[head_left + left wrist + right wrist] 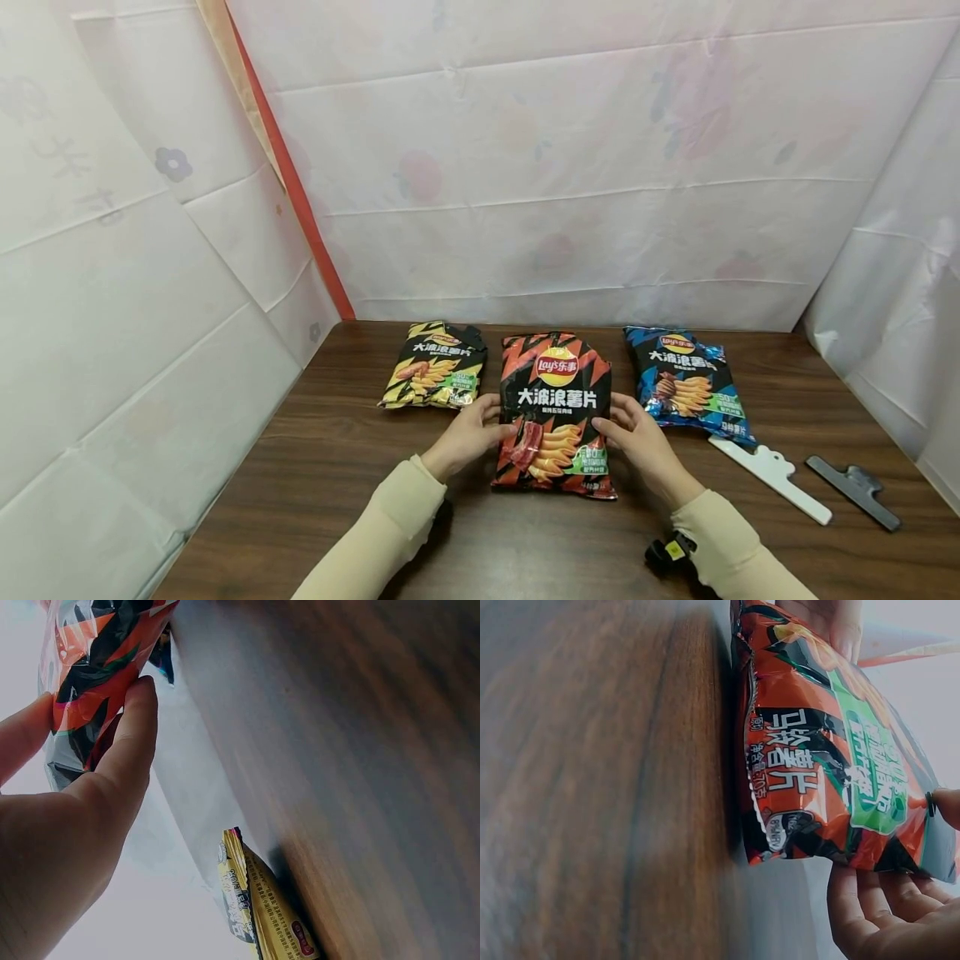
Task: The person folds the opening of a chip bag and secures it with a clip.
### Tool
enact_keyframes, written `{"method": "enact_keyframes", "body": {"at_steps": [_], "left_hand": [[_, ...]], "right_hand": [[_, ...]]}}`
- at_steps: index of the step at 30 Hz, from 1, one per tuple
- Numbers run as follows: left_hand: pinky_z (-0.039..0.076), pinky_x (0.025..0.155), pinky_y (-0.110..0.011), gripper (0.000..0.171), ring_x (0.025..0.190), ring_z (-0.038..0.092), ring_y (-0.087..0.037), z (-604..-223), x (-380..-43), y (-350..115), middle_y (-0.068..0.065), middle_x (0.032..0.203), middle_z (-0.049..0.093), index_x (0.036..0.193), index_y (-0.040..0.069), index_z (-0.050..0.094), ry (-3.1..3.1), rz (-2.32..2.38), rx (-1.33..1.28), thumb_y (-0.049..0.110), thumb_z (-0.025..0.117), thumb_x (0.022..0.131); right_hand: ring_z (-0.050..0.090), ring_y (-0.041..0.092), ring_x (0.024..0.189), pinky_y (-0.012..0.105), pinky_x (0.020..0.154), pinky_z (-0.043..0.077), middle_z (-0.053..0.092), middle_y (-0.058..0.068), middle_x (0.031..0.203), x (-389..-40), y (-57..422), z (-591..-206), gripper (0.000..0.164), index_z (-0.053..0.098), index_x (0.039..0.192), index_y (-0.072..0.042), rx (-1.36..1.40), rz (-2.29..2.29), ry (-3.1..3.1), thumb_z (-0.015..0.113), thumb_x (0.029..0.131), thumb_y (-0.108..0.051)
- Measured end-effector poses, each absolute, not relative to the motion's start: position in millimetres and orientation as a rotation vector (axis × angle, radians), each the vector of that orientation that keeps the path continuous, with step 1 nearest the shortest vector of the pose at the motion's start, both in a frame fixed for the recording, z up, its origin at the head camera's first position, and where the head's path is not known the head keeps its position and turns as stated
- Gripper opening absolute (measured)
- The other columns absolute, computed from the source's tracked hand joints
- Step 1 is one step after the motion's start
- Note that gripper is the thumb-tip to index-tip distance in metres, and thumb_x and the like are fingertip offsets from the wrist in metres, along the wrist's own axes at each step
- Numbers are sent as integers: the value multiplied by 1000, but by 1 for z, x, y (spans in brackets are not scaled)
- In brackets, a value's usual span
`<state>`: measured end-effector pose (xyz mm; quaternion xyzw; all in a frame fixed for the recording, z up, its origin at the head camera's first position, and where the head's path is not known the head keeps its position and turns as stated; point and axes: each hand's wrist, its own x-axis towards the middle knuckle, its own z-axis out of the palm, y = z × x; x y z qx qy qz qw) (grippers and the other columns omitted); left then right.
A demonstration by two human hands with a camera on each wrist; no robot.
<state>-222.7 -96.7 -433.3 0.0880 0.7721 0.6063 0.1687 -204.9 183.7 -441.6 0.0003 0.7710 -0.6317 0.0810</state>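
Between my two hands is a red and black Lay's potato chip bag [553, 417], its printed front toward me and its top right corner torn or folded away. My left hand [468, 435] grips its left edge, thumb on the front and fingers at the side and behind. On the opposite edge my right hand [637, 437] holds it the same way. In the right wrist view the bag's bottom seam [754, 765] is close over the table. The left wrist view has the thumb and fingers pinching the bag's side [94, 667].
A yellow and black chip bag [433, 367] lies behind on the left, a blue one [686, 383] on the right. A white sealing clip [772, 479] and a grey clip [855, 492] lie right of my right hand. White sheeting [570, 167] walls the wooden table [300, 508].
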Motion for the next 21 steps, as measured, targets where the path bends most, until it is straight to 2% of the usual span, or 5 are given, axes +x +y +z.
{"method": "enact_keyframes", "body": {"at_steps": [4, 8, 15, 21], "left_hand": [[50, 98, -47, 64, 132, 47, -42, -433, -222, -97, -32, 151, 34, 148, -2, 34, 2184, 1730, 261, 12, 66, 94], [48, 101, -48, 66, 135, 43, -44, -434, -221, -98, -32, 152, 32, 149, -3, 32, 2199, 1717, 257, 11, 66, 94], [46, 104, -50, 64, 137, 39, -46, -433, -220, -98, -32, 152, 32, 148, -2, 33, 2200, 1725, 269, 11, 65, 94], [44, 105, -51, 62, 137, 39, -45, -431, -218, -98, -31, 151, 35, 146, -1, 37, 2226, 1711, 271, 11, 67, 93]], "right_hand": [[57, 22, 119, 40, 97, 51, 49, 22, 144, -206, 184, -439, 65, 32, 150, -9, 20, -1879, 2307, 61, 97, -34], [54, 25, 124, 41, 100, 50, 46, 21, 147, -210, 186, -435, 67, 32, 151, -10, 27, -1888, 2302, 60, 97, -40], [40, 34, 139, 47, 107, 43, 34, 21, 155, -219, 191, -426, 71, 26, 154, -8, 4, -1922, 2286, 56, 99, -42], [43, 33, 137, 47, 109, 42, 40, 20, 152, -229, 193, -420, 72, 31, 153, -7, 72, -1970, 2284, 56, 98, -46]]}}
